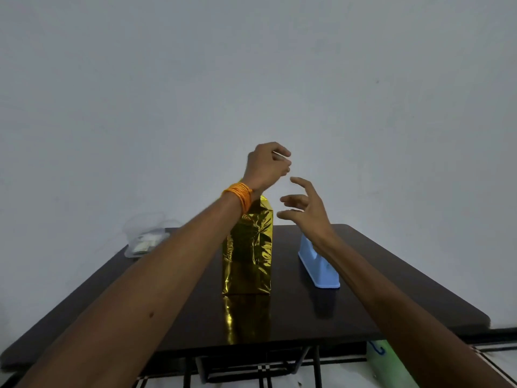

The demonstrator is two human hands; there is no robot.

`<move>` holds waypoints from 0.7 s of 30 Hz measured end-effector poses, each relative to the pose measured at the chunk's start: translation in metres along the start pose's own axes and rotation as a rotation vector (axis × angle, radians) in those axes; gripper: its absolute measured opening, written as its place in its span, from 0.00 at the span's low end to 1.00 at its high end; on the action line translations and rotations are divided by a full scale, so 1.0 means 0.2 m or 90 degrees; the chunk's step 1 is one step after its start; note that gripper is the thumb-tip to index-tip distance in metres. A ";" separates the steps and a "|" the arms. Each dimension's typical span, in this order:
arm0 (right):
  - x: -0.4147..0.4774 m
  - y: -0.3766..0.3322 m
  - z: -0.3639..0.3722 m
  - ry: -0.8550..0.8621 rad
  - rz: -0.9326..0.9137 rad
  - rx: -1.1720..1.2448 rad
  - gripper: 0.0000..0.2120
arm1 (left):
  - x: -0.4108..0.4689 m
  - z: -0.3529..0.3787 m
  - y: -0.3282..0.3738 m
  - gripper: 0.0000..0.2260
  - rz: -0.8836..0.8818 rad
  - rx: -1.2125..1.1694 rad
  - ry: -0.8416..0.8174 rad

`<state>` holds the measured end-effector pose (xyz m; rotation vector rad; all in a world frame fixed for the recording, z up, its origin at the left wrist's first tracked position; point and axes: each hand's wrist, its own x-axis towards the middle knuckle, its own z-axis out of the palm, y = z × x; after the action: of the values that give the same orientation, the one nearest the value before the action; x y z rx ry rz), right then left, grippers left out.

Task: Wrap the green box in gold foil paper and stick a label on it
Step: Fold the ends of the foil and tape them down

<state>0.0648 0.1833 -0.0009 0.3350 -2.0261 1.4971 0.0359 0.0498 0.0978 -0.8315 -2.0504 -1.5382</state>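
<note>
The box (249, 253) stands upright in the middle of the dark table (391, 289), fully covered in crinkled gold foil; no green shows. My left hand (265, 166) is raised above the box top, fingers curled, and pinches a small pale strip (281, 156) between thumb and fingertips; what the strip is I cannot tell. An orange band circles that wrist. My right hand (305, 211) hovers just right of the box top with fingers spread and holds nothing. Neither hand touches the box.
A light blue tape dispenser (319, 264) sits on the table right of the box, under my right forearm. A clear plastic container (145, 236) with small items stands at the back left corner. A pale green object (391, 362) lies on the floor under the table's right side.
</note>
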 end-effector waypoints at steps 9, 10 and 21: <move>0.13 0.02 0.21 -0.063 -0.090 -0.066 0.31 | -0.01 -0.30 -0.18 0.09 -0.039 0.037 0.016; 0.13 0.03 0.22 -0.051 -0.086 -0.057 0.30 | -0.02 -0.32 -0.21 0.09 -0.045 0.039 0.013; 0.16 0.07 0.21 -0.052 -0.084 -0.048 0.31 | -0.02 -0.39 -0.38 0.21 -0.101 0.129 -0.238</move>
<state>0.0193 0.1532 -0.0004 0.4974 -2.0751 1.3432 -0.0155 -0.0414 0.0645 -0.9540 -2.5462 -1.2963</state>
